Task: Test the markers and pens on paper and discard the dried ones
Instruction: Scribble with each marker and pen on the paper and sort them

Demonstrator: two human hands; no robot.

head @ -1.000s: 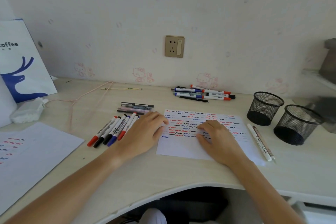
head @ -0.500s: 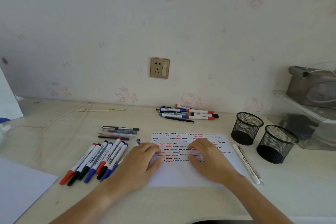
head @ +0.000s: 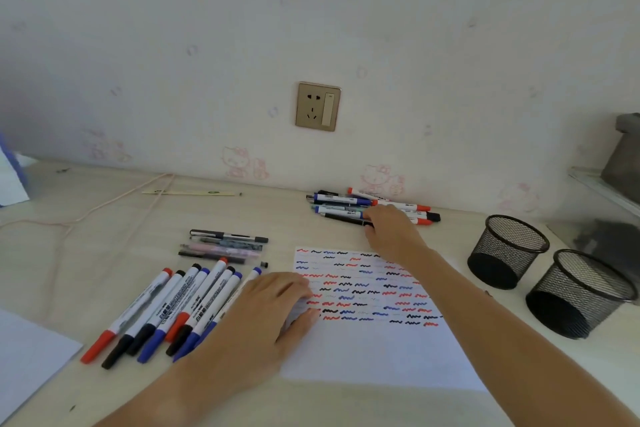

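The untested markers and pens [head: 372,208] lie in a loose pile at the back of the counter [head: 104,246], near the wall and just beyond the top edge of the test paper [head: 367,291]. The right hand [head: 391,229] rests on the pile's near side, fingers over a slim black pen [head: 343,218] — whether they have closed round it I cannot tell, since the fingertips are hidden under the hand. The left hand [head: 263,319] lies flat on the paper's left edge, fingers relaxed, pinning the sheet.

These should handle as light, stiff sticks with smooth plastic barrels, likely to roll or slide off one another when the pile is disturbed. A pinch at mid-barrel, clear of the cap, looks the surest hold; the cap needs a pull from the other hand.

Left of the paper lies a fanned row of whiteboard markers [head: 173,308], with a few pens [head: 225,246] stacked above them. To the right stand two black mesh cups [head: 505,250] — both look empty.
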